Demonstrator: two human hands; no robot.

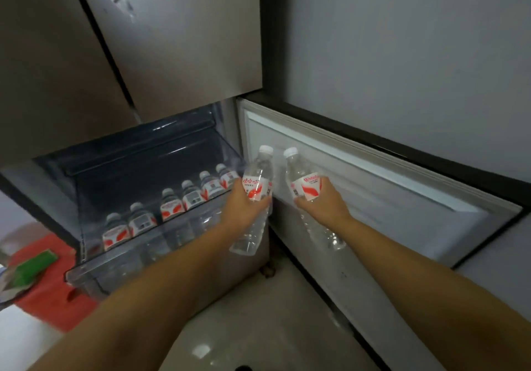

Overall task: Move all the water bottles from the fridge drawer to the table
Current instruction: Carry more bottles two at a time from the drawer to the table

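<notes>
My left hand grips a clear water bottle with a white cap and a red-and-white label, held to the right of the drawer's front right corner. My right hand grips a second such bottle beside it, in front of the open fridge door. Both bottles tilt slightly, caps up. The clear plastic fridge drawer is pulled out at the left. Several more bottles stand upright in a row along its front wall. The table is not in view.
The open lower fridge door stretches along the right, close to my right arm. Closed upper fridge doors hang above the drawer. A red object and a green item lie on the floor at the left. Pale glossy floor lies below.
</notes>
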